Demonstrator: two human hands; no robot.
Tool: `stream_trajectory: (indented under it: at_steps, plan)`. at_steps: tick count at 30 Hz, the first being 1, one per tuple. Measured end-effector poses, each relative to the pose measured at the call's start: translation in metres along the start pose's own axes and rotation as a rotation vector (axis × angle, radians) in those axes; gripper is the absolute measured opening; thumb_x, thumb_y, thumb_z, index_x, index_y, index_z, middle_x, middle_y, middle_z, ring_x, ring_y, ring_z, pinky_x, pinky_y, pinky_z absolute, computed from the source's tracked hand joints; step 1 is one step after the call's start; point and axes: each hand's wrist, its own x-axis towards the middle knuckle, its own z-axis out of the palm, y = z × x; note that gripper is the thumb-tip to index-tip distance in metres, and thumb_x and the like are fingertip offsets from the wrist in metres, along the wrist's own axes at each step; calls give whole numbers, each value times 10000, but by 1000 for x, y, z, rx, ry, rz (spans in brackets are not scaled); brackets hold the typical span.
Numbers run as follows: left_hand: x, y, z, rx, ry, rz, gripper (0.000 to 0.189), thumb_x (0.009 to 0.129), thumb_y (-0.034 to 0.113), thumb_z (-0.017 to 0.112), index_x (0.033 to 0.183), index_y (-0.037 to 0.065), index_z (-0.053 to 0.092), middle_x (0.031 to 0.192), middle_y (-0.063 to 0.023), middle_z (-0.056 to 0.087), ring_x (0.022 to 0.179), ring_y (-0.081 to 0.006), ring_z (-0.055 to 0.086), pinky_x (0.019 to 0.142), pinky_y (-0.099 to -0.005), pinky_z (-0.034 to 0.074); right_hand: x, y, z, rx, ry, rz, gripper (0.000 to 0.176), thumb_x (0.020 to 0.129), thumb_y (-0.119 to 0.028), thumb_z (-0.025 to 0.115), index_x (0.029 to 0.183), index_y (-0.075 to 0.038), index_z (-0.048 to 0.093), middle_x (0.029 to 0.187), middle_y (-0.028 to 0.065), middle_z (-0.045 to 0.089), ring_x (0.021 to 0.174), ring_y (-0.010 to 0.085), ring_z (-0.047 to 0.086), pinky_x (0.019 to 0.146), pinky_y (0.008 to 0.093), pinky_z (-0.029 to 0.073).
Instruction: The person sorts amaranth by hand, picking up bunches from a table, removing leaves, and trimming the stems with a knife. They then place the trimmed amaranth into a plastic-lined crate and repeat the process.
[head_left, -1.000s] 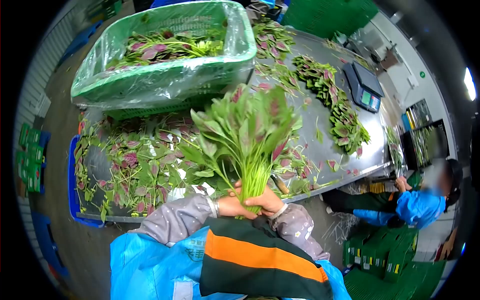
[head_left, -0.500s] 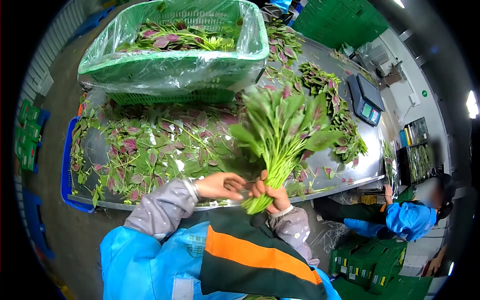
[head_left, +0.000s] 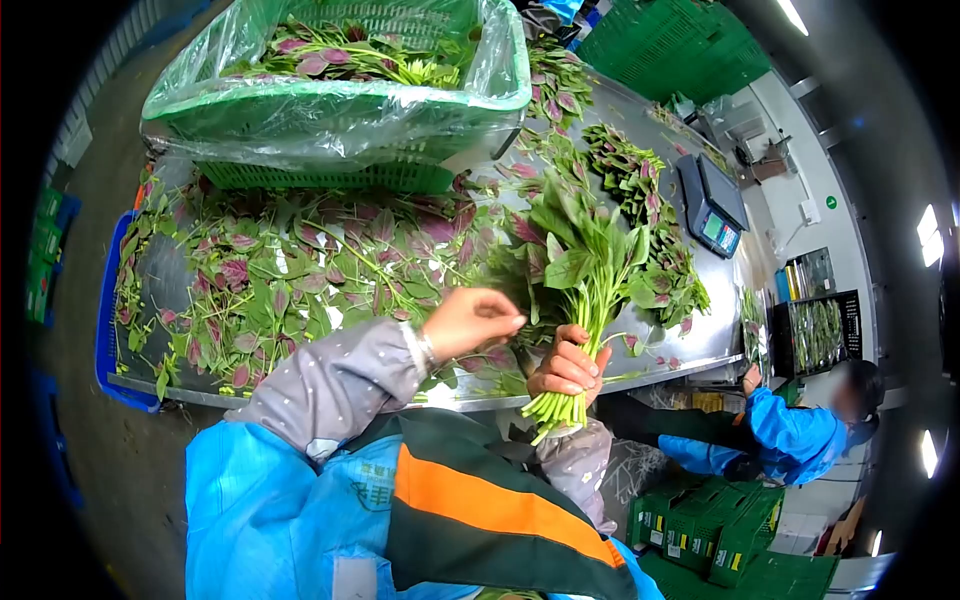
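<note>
A bunch of leafy greens (head_left: 590, 265) with pale green stems stands upright in my right hand (head_left: 568, 365), whose fingers wrap round the lower stems. Just to its left is my left hand (head_left: 470, 322), with thumb and fingertips brought together; anything between them is too small to make out. Loose green and purple leaves (head_left: 290, 290) lie scattered over the metal table (head_left: 680, 340) beyond my hands.
A green crate (head_left: 330, 125) lined with clear plastic holds more greens at the table's back left. Bundled greens (head_left: 630, 165) lie near a scale (head_left: 715, 205). A blue tray (head_left: 115, 310) sits left; a co-worker (head_left: 790, 435) is at right.
My left hand has moved up and right, its fingers drawing together. My right hand and the bunch have shifted slightly right, and the bunch has turned more upright.
</note>
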Motion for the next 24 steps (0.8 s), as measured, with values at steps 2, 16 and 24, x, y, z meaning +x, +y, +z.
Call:
stream_trajectory:
  at_steps: [2,16,24]
  plan:
    - [12,9,12,-70,-3,-8,190,826,175,615,887,-1,580,770,-24,604,665,-85,558,610,-216,455,-2,0,-1,-54,64,-6,255,861,-242,556,1010,-89,417,659,-46,435,573,52,446,582,224,390]
    - [26,0,42,-297,88,-3,66,861,93,516,898,84,463,824,-69,604,724,-143,567,643,-249,424,-14,-20,-3,-738,532,-88,189,835,-136,530,996,-56,472,623,-1,411,559,113,414,551,275,382]
    - [11,-42,17,-431,73,3,110,851,28,513,899,90,436,702,-53,532,630,-133,525,560,-255,453,-41,-43,-18,-890,744,-324,135,803,-122,580,874,-29,513,672,35,521,589,140,534,550,294,471]
